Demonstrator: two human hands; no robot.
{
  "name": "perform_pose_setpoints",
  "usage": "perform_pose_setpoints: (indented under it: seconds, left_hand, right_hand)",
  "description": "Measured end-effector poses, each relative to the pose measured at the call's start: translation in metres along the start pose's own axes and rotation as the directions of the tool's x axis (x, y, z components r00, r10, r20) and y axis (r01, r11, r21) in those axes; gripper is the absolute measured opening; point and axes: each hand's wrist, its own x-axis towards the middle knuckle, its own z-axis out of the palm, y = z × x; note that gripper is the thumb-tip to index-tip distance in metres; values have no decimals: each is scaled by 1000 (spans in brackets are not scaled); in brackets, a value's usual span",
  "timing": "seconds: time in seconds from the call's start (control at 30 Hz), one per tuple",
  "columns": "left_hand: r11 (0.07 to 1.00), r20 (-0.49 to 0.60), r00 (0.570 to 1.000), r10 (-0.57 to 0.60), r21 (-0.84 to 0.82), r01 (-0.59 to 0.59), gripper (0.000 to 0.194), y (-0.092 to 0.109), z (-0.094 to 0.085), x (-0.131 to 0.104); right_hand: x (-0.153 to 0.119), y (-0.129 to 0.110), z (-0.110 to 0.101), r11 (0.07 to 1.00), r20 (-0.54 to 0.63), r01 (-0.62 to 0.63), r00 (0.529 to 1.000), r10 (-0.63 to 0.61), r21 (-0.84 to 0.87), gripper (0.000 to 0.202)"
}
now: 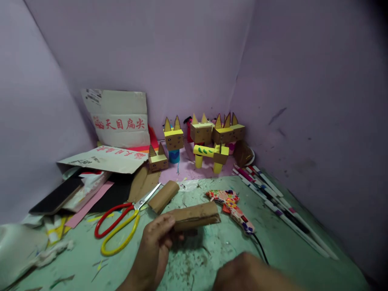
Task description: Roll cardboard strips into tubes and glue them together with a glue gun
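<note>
My left hand (159, 238) grips one end of a rolled cardboard tube (198, 216), thumb on top and fingers beneath. A seam runs along the tube's near side. Low in the view, my right hand (242, 273) is smeared by motion, its fingers hidden, apart from the tube. Behind the held tube a second, shorter cardboard tube (164, 197) lies on the table. Scissors (133, 212) with one red and one yellow handle rest left of it, blades slightly parted. To the right lies a flower-patterned hot glue gun (232, 206) with a black cord.
Several cardboard animal figures (173, 139) with pointed ears stand at the back, and a yellow figure (209, 153) stands before them. Markers (279, 210) lie along the right wall. Folded cardboard (118, 117), a pink paper strip (89, 204) and scraps fill the left.
</note>
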Motion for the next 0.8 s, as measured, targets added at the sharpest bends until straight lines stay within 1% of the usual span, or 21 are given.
perform_pose_setpoints:
  seconds: [0.03, 0.07, 0.1, 0.17, 0.2, 0.23, 0.27, 0.33, 0.37, 0.47, 0.57, 0.7, 0.8]
  left_hand:
    - [1000, 10, 1000, -16, 16, 16, 17, -3, 0, 0]
    - [999, 17, 999, -30, 35, 29, 19, -4, -1, 0]
    - [998, 21, 999, -47, 51, 46, 20, -4, -1, 0]
    - [994, 13, 997, -81, 71, 80, 23, -3, 0, 1]
    - [993, 4, 995, -95, 75, 95, 25, -2, 1, 1]
    - [992, -7, 995, -103, 79, 103, 27, -2, 2, 2]
    - [991, -21, 994, -103, 84, 104, 28, -2, 4, 2]
    - [990, -42, 995, -96, 104, 100, 28, -2, 7, 3]
    - [988, -51, 994, -95, 114, 100, 28, -2, 8, 3]
    - [985, -77, 992, -101, 135, 110, 35, -3, 10, 3]
    - [982, -106, 988, -109, 145, 123, 39, -7, 9, 3]
    - [973, -117, 980, -161, 145, 177, 38, -11, 6, 8]
    - [969, -111, 976, -188, 140, 202, 37, -11, 5, 12]
  right_hand:
    - [-2, 7, -16, 1000, -15, -4, 1000, 4, 8, 13]
    - [-2, 14, -29, 999, -102, -50, 993, 51, 11, 11]
    - [1, 20, -40, 995, -177, -102, 979, 104, 20, 13]
    - [12, 30, -51, 974, -345, -186, 913, 219, 126, 13]
    - [19, 34, -53, 959, -374, -199, 890, 262, 199, 16]
    - [27, 37, -53, 941, -376, -198, 879, 295, 275, 22]
    - [34, 40, -51, 920, -354, -189, 882, 313, 342, 27]
    - [46, 44, -44, 882, -312, -174, 891, 330, 437, 29]
    - [50, 47, -40, 868, -324, -160, 884, 338, 470, 27]
    - [55, 55, -30, 837, -410, -95, 839, 359, 538, 26]
    - [55, 62, -27, 834, -454, -57, 818, 354, 548, 25]
    - [52, 67, -28, 841, -467, -36, 818, 335, 539, 23]
    - [52, 68, -30, 864, -493, -5, 819, 292, 503, 18]
